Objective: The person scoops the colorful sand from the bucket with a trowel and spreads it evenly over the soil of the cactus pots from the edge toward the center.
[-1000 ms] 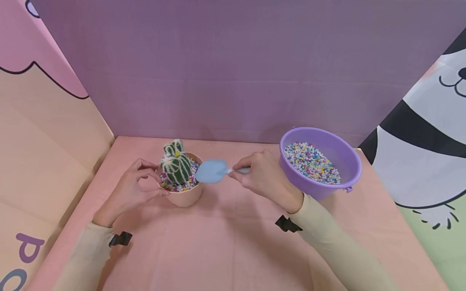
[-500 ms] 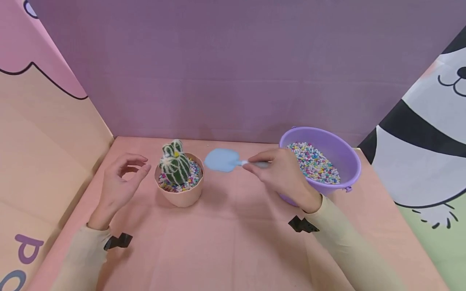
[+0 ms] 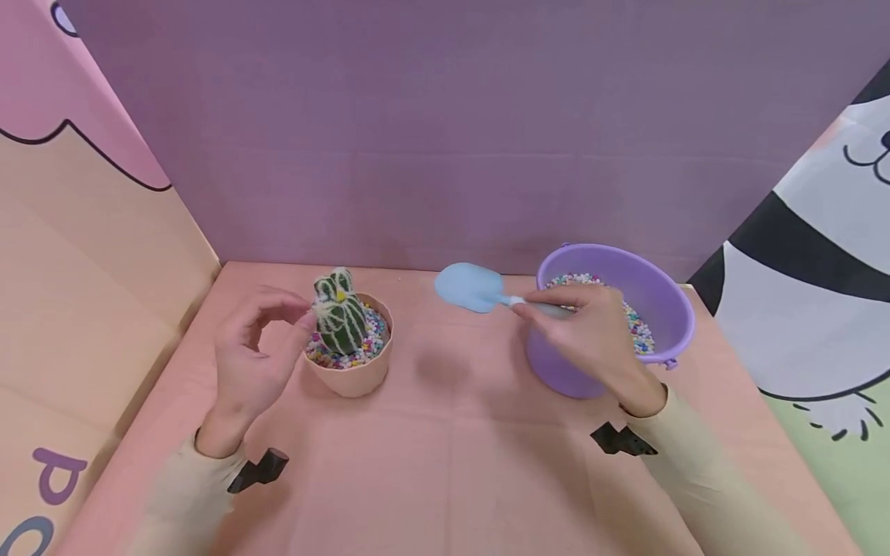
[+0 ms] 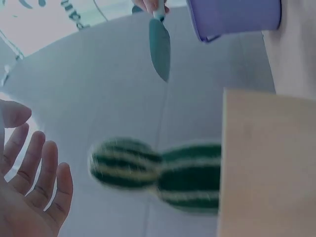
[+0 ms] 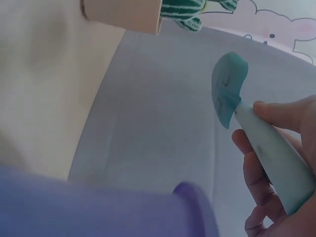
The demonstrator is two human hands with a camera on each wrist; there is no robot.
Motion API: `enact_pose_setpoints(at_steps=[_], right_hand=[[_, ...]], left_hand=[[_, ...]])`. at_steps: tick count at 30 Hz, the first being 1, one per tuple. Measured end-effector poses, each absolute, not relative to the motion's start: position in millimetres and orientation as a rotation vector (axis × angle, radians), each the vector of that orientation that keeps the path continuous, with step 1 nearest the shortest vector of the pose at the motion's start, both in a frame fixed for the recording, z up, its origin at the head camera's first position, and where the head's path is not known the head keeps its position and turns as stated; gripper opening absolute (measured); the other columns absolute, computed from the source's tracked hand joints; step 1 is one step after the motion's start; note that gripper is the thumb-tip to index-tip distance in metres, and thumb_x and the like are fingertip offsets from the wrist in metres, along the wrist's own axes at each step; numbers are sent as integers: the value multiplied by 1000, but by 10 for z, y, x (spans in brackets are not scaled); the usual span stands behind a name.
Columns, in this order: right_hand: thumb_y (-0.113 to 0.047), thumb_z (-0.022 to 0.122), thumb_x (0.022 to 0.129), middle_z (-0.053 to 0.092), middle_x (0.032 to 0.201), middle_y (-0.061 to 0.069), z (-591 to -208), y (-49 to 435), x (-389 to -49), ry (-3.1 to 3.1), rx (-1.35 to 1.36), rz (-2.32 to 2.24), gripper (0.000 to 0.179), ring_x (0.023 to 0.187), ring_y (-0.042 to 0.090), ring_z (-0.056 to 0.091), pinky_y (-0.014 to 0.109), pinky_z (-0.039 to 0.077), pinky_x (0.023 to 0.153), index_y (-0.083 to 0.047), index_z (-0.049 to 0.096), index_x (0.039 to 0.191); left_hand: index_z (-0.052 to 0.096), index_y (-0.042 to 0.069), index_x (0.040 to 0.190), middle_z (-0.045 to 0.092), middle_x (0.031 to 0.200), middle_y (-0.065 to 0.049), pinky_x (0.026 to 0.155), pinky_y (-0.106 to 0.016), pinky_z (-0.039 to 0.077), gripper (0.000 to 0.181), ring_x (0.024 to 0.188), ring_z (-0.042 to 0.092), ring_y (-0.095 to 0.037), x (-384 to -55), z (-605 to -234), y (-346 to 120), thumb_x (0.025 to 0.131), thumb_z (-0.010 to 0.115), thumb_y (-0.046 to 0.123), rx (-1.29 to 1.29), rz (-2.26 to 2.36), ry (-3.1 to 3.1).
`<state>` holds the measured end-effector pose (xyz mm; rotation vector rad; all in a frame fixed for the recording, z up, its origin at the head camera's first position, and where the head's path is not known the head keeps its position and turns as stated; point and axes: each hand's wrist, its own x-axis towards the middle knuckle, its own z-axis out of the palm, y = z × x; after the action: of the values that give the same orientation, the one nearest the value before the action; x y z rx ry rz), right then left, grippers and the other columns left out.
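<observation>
My right hand pinches the pale handle of a light blue toy shovel, its blade pointing left above the table. In the right wrist view the fingers and thumb curl round the shovel's handle. That hand is in front of a purple bucket holding small multicoloured pebbles. My left hand hovers at the left of a potted cactus, fingers loosely bent and holding nothing. The cactus stands in coloured pebbles inside a peach pot. In the left wrist view the cactus appears beside the relaxed fingers.
A pink cloth covers the table. Behind it rises a purple backdrop. Printed panels stand at both sides, one with a panda. A black wrist camera sits at the left sleeve, another at the right.
The left hand has let go of the pot, drawn back left, then come nearer the cactus again. My right hand has carried the shovel right and away from the pot, toward the bucket.
</observation>
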<state>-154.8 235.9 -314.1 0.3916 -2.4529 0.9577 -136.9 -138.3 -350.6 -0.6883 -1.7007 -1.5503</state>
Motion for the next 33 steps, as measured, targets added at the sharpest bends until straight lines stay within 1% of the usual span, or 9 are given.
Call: enact_pose_setpoints(at_steps=[3, 8, 13, 17, 21, 26, 29, 30, 33], right_hand=[[-33, 85, 77, 75, 75, -12, -3151, 2456, -1531, -2418, 378, 934, 8, 60, -2, 57, 14, 39, 52, -32, 81, 84], [-32, 86, 76, 76, 77, -10, -3162, 2619, -1509, -2407, 344, 877, 8, 72, -14, 63, 9, 44, 61, -32, 81, 83], [-36, 86, 76, 76, 76, -12, -3160, 2775, -1456, -2454, 262, 904, 10, 66, -8, 64, 11, 43, 55, -35, 81, 85], [-37, 86, 76, 75, 78, -16, -3164, 2876, -1426, -2483, 224, 935, 13, 64, -4, 63, 12, 43, 54, -32, 81, 87], [-35, 87, 75, 74, 76, -19, -3158, 2976, -1400, -2462, 210, 913, 15, 62, -4, 60, 13, 40, 52, -30, 81, 88], [-33, 88, 73, 72, 71, -20, -3145, 3150, -1373, -2440, 188, 840, 14, 72, -5, 57, 13, 39, 57, -28, 82, 84], [-36, 87, 75, 69, 72, -26, -3124, 3295, -1357, -2468, 119, 831, 16, 61, -3, 59, 15, 42, 50, -26, 82, 87], [-37, 86, 75, 67, 74, -29, -3112, 3350, -1358, -2483, 89, 823, 18, 56, -2, 58, 17, 42, 45, -25, 82, 88], [-42, 84, 77, 63, 79, -36, -3086, 3503, -1361, -2529, 11, 798, 23, 55, -7, 59, 18, 44, 44, -24, 82, 91]], left_hand=[[67, -8, 91, 66, 86, -10, 73, -19, 50, 18, 80, 61, -10, -1351, -3458, -1236, 74, 70, -12, -776, -1464, -1708], [70, 2, 92, 67, 85, -9, 71, -20, 47, 16, 81, 60, -10, -1367, -3437, -1050, 76, 73, -1, -908, -1338, -1764], [71, 6, 93, 69, 90, -3, 80, -20, 50, 14, 87, 63, -13, -1390, -3430, -886, 79, 73, 4, -1032, -1265, -1763], [71, 10, 94, 68, 88, -1, 77, -20, 51, 15, 83, 63, -13, -1391, -3456, -750, 80, 74, 5, -1097, -1274, -1784], [71, 16, 99, 69, 93, 5, 77, -21, 50, 16, 85, 61, -8, -1394, -3499, -635, 84, 75, 12, -1092, -1307, -1946], [71, 23, 104, 66, 98, 13, 81, -27, 52, 18, 89, 59, -3, -1443, -3544, -487, 87, 75, 22, -1083, -1306, -2157], [70, 23, 105, 65, 98, 13, 82, -28, 52, 18, 90, 59, -5, -1501, -3586, -359, 88, 74, 25, -1098, -1266, -2183], [70, 23, 105, 65, 98, 14, 82, -27, 52, 17, 90, 59, -5, -1521, -3605, -308, 88, 73, 26, -1103, -1245, -2182], [69, 24, 106, 65, 103, 15, 84, -23, 50, 17, 93, 59, -5, -1574, -3677, -153, 89, 72, 29, -1116, -1216, -2181]])
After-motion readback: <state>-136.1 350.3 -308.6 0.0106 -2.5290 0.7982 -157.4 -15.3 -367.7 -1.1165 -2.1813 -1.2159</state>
